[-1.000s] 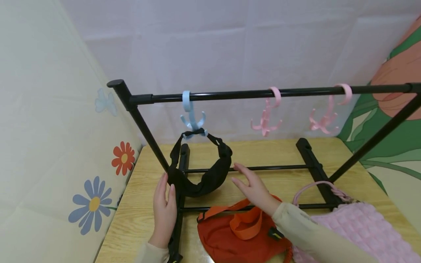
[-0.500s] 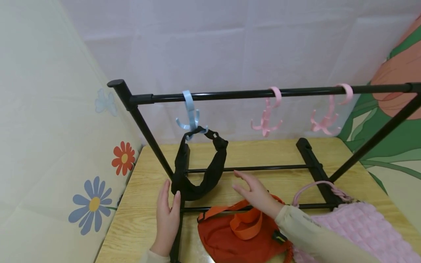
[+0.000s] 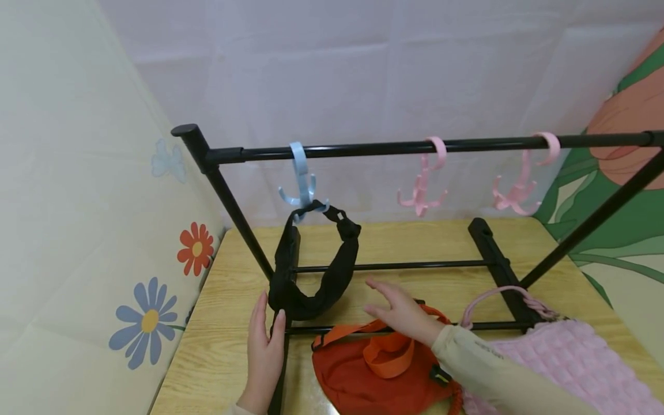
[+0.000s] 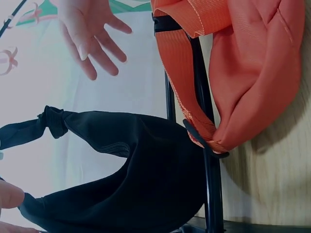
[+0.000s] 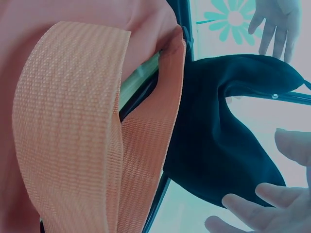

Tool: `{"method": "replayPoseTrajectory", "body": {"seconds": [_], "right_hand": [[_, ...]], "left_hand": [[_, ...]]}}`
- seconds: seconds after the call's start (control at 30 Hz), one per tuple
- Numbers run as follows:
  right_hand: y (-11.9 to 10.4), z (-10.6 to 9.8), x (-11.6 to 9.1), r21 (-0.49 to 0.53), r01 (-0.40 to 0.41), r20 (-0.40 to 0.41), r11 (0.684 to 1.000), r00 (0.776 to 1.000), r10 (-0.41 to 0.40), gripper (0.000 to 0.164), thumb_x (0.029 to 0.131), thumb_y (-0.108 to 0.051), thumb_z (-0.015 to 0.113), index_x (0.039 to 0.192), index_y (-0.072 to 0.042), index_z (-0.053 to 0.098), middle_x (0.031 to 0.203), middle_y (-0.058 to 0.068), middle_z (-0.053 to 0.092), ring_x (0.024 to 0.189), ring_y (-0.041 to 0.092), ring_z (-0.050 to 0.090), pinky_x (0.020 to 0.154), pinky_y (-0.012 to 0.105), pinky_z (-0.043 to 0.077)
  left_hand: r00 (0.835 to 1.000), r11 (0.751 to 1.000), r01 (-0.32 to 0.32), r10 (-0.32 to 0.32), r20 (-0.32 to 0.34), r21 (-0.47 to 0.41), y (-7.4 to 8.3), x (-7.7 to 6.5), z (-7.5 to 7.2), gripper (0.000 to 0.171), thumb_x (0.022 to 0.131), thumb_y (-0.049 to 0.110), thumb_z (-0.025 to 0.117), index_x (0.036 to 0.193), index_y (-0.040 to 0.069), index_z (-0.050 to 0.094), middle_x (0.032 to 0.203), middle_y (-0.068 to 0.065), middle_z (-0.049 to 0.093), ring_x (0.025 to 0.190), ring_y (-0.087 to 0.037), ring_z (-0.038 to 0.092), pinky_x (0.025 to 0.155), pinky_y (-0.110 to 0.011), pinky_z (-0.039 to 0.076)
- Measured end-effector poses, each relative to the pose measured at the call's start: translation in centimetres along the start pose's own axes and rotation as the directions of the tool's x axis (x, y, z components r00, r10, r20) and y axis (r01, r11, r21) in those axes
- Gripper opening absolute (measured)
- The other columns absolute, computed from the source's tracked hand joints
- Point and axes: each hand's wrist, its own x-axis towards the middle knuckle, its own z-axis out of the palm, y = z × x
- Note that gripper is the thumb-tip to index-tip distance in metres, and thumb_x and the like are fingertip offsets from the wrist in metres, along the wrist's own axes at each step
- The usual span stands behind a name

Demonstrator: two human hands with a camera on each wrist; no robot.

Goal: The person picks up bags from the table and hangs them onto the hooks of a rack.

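Left hand (image 3: 266,344) and right hand (image 3: 403,314) sank slightly, fingers (image 3: 381,286) extended, gripping nothing; the black bag (image 3: 303,304) seemed soft, best held by its strap (image 4: 22,133).

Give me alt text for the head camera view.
A black bag hangs from a blue hook on a rack, with a left hand and right hand open near it. An orange bag and pink bag lie below.

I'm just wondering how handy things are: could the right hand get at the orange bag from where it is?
Probably yes: the right hand holds nothing and is close to the orange bag, whose strap lies loosely on top. Nothing seems to block the way from above.
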Motion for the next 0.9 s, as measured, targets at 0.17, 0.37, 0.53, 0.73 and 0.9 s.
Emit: {"method": "replayPoseTrajectory", "body": {"seconds": [0.17, 0.37, 0.53, 0.73, 0.9], "right_hand": [[0.2, 0.1, 0.1, -0.048, -0.010, 0.049, 0.999, 0.999, 0.012, 0.059, 0.098, -0.025, 0.067, 0.142, 0.009, 0.048, 0.145, 0.028, 0.050, 0.134, 0.047, 0.046, 0.108, 0.061, 0.038], [0.3, 0.3, 0.2, -0.186, 0.008, 0.149, 0.983, 0.989, 0.020, 0.059, 0.094, -0.024, 0.071, 0.140, 0.008, 0.052, 0.141, 0.028, 0.053, 0.130, 0.048, 0.048, 0.103, 0.067, 0.039], [0.4, 0.6, 0.0, -0.252, -0.080, 0.226, 0.964, 0.964, 0.139, 0.065, 0.090, -0.025, 0.077, 0.142, 0.003, 0.051, 0.145, 0.026, 0.050, 0.138, 0.053, 0.036, 0.099, 0.082, 0.026], [0.5, 1.1, 0.2, -0.324, -0.139, 0.284, 0.936, 0.929, 0.236, 0.069, 0.086, -0.025, 0.080, 0.144, 0.000, 0.051, 0.148, 0.022, 0.048, 0.142, 0.053, 0.030, 0.102, 0.083, 0.020], [0.7, 1.2, 0.4, -0.357, -0.148, 0.323, 0.922, 0.907, 0.271, 0.072, 0.086, -0.026, 0.080, 0.147, -0.003, 0.048, 0.150, 0.020, 0.047, 0.143, 0.053, 0.029, 0.104, 0.081, 0.020]], "left_hand": [[1.000, 1.000, 0.005, -0.005, -0.003, 0.007, -0.3, -0.2, -0.2, 0.056, 0.104, 0.013, 0.054, 0.151, -0.008, 0.034, 0.156, -0.029, 0.032, 0.146, -0.046, 0.026, 0.115, -0.065, 0.023], [1.000, 0.999, 0.027, -0.027, 0.004, 0.029, -0.7, -0.4, -0.3, 0.056, 0.105, 0.016, 0.054, 0.151, -0.008, 0.034, 0.156, -0.029, 0.033, 0.146, -0.046, 0.027, 0.115, -0.065, 0.024], [1.000, 0.999, 0.029, -0.029, -0.002, 0.039, -0.7, -0.7, -0.4, 0.055, 0.104, 0.014, 0.054, 0.151, -0.007, 0.035, 0.156, -0.028, 0.034, 0.146, -0.045, 0.028, 0.115, -0.064, 0.024], [1.000, 0.999, 0.017, -0.017, -0.009, 0.035, -0.4, -0.9, -0.4, 0.056, 0.104, 0.015, 0.054, 0.152, -0.006, 0.035, 0.156, -0.028, 0.033, 0.145, -0.046, 0.028, 0.115, -0.065, 0.025], [0.999, 0.998, 0.042, -0.042, 0.007, 0.044, -0.4, -1.0, -0.5, 0.057, 0.104, 0.015, 0.055, 0.152, -0.005, 0.034, 0.158, -0.027, 0.031, 0.146, -0.045, 0.028, 0.115, -0.065, 0.025]]}}
